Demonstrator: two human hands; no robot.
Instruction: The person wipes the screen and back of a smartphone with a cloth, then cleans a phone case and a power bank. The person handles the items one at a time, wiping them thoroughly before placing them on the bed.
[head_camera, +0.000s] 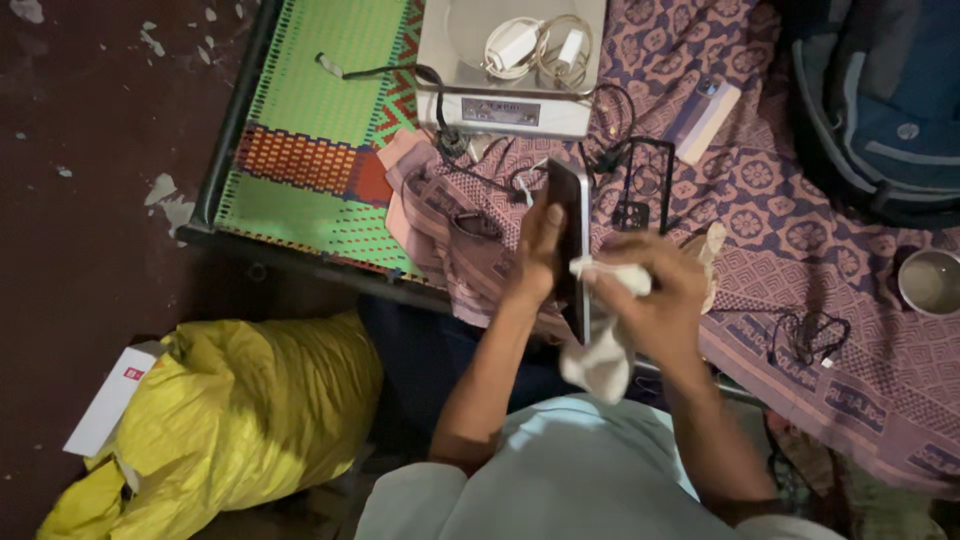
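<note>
Our left hand (540, 250) is closed around a dark phone (574, 245), held upright on its edge with the thumb pressed on its face and the fingers wrapped behind. Our right hand (655, 295) is bunched tight on a white cloth (605, 345), pressing it against the phone's lower side while the loose end hangs down. We judge this to be the wiping step, partway through; the next stroke would call for a steady left grip and firm, even pressure from the cloth along the glass. The phone sits above our lap, just in front of the bed's edge. Just beyond it on the patterned purple bedspread (800, 230) lie a black phone case (645, 185) and tangled black cables (808, 335). Farther out stand a weighing scale (510, 105) with white chargers (535, 45) on it, a blue backpack (880, 100) and a yellow sack (230, 420) on the floor.
</note>
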